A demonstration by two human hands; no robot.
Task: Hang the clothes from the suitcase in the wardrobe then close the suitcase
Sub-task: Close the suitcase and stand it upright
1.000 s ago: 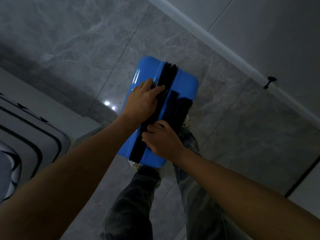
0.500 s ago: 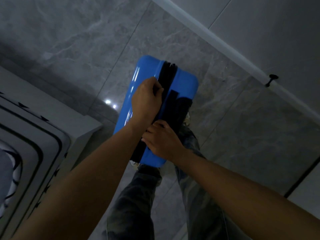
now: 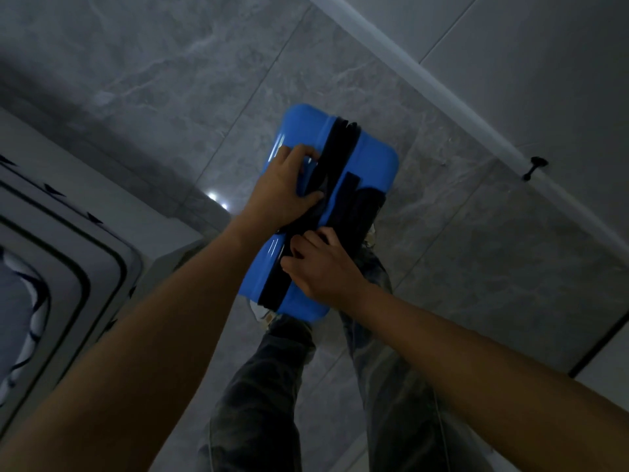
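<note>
A blue hard-shell suitcase (image 3: 374, 158) stands upright on the grey tiled floor, seen from above, its two shells together and a black zipper band (image 3: 340, 144) running along its top edge. My left hand (image 3: 284, 190) lies on the left shell, fingers curled over it and thumb against the black band. My right hand (image 3: 323, 264) is at the near end of the band, fingers curled and pinching it. A black handle (image 3: 354, 195) sits on the right shell. No clothes are in view.
My legs in dark trousers (image 3: 269, 386) stand right behind the suitcase. A bed (image 3: 61, 253) with white striped bedding fills the left side. A white skirting board (image 3: 425, 73) runs along the wall at top right, with a black doorstop (image 3: 534, 166) at its foot.
My left hand has slid off the black band onto the blue left shell and spread wider. The right hand has stayed at the near end of the band.
</note>
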